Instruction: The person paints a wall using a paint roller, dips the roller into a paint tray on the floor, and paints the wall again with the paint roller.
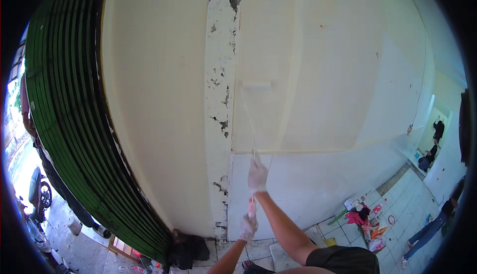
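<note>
A white paint roller (pixel 257 85) rests against the cream wall panel (pixel 328 72), just right of a strip of chipped plaster (pixel 220 50). Its thin metal rod runs down to my hands. My right hand (pixel 258 175), in a white glove, is closed round the rod in front of the lower white wall tiles (pixel 305 177). Lower down, my gloved left hand (pixel 247 227) grips the end of the pinkish handle (pixel 252 207). A straight ledge (pixel 298 152) divides the panel from the tiles.
On the left stands a green folding metal gate (pixel 74 125), with a motorcycle (pixel 37 195) outside. A black plastic bag (pixel 188 249) lies at the wall's foot. Assorted items (pixel 367 221) clutter the tiled floor. One person (pixel 428 229) stands right; another (pixel 428 158) is farther back.
</note>
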`<state>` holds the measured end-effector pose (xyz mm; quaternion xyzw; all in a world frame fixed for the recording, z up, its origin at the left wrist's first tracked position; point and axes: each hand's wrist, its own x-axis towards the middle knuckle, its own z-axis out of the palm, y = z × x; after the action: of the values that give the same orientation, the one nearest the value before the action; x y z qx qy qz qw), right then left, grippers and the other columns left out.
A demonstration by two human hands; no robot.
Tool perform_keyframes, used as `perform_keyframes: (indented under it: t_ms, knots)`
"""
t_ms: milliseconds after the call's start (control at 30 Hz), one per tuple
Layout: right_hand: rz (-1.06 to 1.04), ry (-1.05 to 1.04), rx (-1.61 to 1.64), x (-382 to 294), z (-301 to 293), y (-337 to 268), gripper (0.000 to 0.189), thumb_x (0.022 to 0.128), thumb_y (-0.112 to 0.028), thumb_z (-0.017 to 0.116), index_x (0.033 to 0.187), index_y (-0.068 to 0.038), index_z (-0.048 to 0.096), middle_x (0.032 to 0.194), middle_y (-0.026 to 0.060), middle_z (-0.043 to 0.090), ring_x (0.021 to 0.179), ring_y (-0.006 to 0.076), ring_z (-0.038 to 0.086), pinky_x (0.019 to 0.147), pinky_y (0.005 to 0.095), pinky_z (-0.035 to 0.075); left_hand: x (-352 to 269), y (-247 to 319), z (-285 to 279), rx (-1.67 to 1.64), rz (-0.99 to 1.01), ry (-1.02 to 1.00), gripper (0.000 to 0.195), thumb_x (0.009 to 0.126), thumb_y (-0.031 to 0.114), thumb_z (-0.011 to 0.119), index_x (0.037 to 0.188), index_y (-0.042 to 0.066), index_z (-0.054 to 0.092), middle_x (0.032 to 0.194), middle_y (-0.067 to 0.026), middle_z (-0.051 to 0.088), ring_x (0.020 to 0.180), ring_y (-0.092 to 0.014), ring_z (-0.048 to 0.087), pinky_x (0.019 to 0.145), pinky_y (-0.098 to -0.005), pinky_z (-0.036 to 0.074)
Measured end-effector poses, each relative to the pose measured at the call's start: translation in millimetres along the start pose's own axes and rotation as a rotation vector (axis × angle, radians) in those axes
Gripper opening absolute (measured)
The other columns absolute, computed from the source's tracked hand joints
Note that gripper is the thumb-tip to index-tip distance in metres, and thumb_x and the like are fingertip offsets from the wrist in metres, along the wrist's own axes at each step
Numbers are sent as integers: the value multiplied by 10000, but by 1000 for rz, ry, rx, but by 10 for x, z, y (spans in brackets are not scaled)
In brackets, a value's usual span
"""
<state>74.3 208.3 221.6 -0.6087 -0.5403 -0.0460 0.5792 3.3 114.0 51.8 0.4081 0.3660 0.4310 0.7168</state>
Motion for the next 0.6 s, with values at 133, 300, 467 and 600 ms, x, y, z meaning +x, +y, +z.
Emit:
perform_keyframes:
  t_ms: [133,300,467,600]
  knots:
    - [-157,38,-154,863,-133,-451,352,935,-177,439,1265,-71,502,956,193,632,727,207,604,688,341,451,254,882,363,48,141,-18,374,902,382,502,693,75,455,520,21,415,389,-72,380,339,-256,258]
    - [-111,175,474,1885,-232,-1048,329,943,-187,432,1224,-59,544,874,204,610,720,208,571,678,305,432,507,1875,852,-80,266,-89,324,909,358,509,792,55,496,528,21,411,392,-73,381,339,-253,271]
    - [-325,244,289,2830,-376,-1607,343,901,-124,424,1202,-5,537,922,197,628,804,303,587,744,354,446,902,2731,1191,8,566,-91,390,903,427,491,879,38,483,492,-3,395,389,-105,392,343,-277,294]
    - [-588,432,-83,3550,-468,-2070,368,808,-29,426,1155,8,544,1063,193,595,934,352,564,799,435,446,1194,3522,1317,712,1517,301,651,886,551,402,1236,2,417,557,-33,398,423,-90,394,381,-261,321]
